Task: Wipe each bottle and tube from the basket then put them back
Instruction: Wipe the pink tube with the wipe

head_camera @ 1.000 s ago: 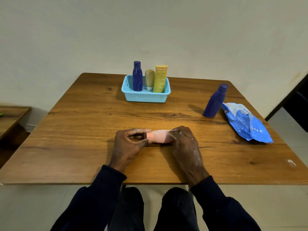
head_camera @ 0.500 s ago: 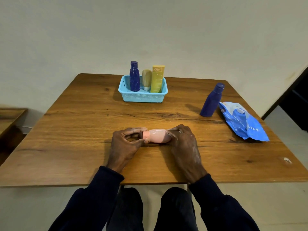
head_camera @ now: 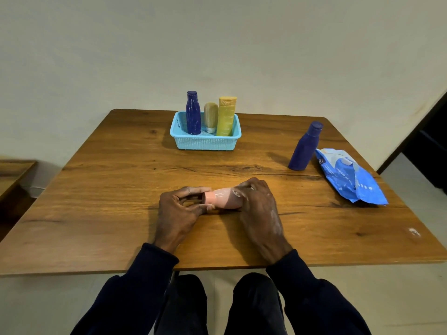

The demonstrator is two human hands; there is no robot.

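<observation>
A pink bottle [head_camera: 223,199] lies on its side on the wooden table [head_camera: 121,189], cap end pointing left. My left hand [head_camera: 180,209] pinches the cap end between thumb and fingers. My right hand [head_camera: 257,204] curls over the bottle's wide end; whether a wipe is under it I cannot tell. At the back stands a light blue basket [head_camera: 205,142] holding a dark blue bottle [head_camera: 193,113], a beige tube [head_camera: 210,117] and a yellow tube [head_camera: 226,117]. A second dark blue bottle [head_camera: 306,147] stands on the table at the right.
A blue pack of wipes [head_camera: 350,176] lies at the table's right edge beside the standing blue bottle. A lower wooden surface [head_camera: 12,172] is at the far left. A wall runs close behind the table.
Both hands stay on the pink bottle at the same spot on the table. The view has shifted slightly; the basket and other items have not moved.
</observation>
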